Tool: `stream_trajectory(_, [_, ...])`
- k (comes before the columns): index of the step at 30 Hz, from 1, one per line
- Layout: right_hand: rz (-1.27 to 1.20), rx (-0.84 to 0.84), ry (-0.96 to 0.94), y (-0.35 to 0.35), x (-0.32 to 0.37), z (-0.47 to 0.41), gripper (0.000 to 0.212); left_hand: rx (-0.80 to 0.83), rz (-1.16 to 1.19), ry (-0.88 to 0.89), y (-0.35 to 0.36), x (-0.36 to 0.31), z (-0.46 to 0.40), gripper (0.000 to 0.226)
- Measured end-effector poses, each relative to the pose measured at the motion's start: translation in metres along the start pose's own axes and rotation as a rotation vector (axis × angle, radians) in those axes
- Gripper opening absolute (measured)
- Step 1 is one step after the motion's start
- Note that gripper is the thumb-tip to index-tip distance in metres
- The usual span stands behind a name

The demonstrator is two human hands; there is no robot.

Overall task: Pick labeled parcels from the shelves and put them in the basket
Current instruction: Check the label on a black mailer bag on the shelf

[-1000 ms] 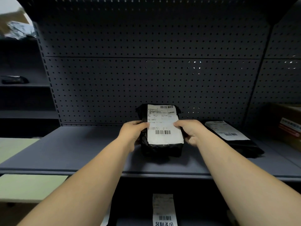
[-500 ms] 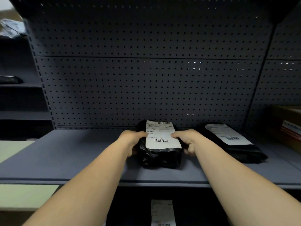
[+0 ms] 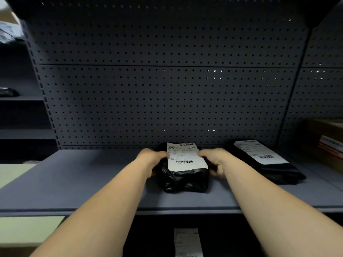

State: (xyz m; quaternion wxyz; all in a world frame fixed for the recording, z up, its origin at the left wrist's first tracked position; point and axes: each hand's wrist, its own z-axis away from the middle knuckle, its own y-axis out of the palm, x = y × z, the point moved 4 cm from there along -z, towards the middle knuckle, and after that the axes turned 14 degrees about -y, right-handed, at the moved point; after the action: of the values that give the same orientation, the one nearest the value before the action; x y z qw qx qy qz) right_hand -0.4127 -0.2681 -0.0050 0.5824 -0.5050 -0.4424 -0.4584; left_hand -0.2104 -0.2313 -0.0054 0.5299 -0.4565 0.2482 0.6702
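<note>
A black plastic parcel [image 3: 183,179] with a white barcode label lies on the grey shelf [image 3: 83,182], near the pegboard back wall. My left hand [image 3: 151,159] grips its left side and my right hand [image 3: 215,160] grips its right side, thumbs on the label's edges. The parcel's bottom rests on the shelf. A second black labeled parcel [image 3: 263,160] lies flat to the right, apart from my hands. No basket is in view.
A brown cardboard box [image 3: 326,143] stands at the far right of the shelf. Another white label [image 3: 187,242] shows on the dark shelf below. Pale green surfaces [image 3: 27,229] lie at the lower left. Dark shelves [image 3: 20,98] run along the left.
The parcel, held tilted up off the shelf a second ago, has come down flat onto the shelf. Both hands stayed on its sides. The camera view tipped upward.
</note>
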Motion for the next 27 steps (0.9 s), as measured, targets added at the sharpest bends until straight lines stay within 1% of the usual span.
stream_trajectory(1, [0.059,-0.046,-0.061,-0.004,0.004,0.0,0.013,-0.058,-0.055,0.048,-0.002,-0.004,0.001,0.024])
stream_trajectory(2, [0.135,-0.092,-0.141,-0.008,0.008,0.0,0.017,-0.131,-0.16,0.111,-0.004,-0.008,0.003,0.027])
stream_trajectory(4, [0.369,-0.165,-0.304,-0.017,0.019,0.002,0.024,-0.29,-0.389,0.238,-0.006,-0.017,0.012,0.041])
stream_trajectory(6, [0.591,-0.202,-0.411,-0.022,0.027,0.009,0.027,-0.378,-0.553,0.349,-0.004,-0.022,0.021,0.037])
stream_trajectory(8, [0.755,-0.222,-0.503,-0.023,0.031,0.017,0.028,-0.464,-0.711,0.47,0.002,-0.026,0.034,0.032])
stream_trajectory(10, [0.932,-0.239,-0.618,-0.024,0.034,0.025,0.032,-0.587,-0.881,0.613,0.011,-0.028,0.045,0.037])
stream_trajectory(12, [1.072,-0.259,-0.725,-0.025,0.036,0.033,0.033,-0.675,-0.983,0.742,0.021,-0.03,0.057,0.036])
stream_trajectory(14, [1.163,-0.276,-0.784,-0.029,0.036,0.038,0.033,-0.713,-1.051,0.832,0.032,-0.031,0.065,0.035])
stream_trajectory(18, [1.245,-0.295,-0.799,-0.046,0.035,0.043,0.033,-0.734,-1.108,0.933,0.056,-0.032,0.077,0.033])
stream_trajectory(22, [1.248,-0.32,-0.792,-0.072,0.031,0.043,0.034,-0.728,-1.104,0.97,0.083,-0.033,0.084,0.035])
stream_trajectory(27, [1.264,-0.322,-0.755,-0.115,0.025,0.04,0.034,-0.693,-1.102,0.96,0.123,-0.038,0.089,0.038])
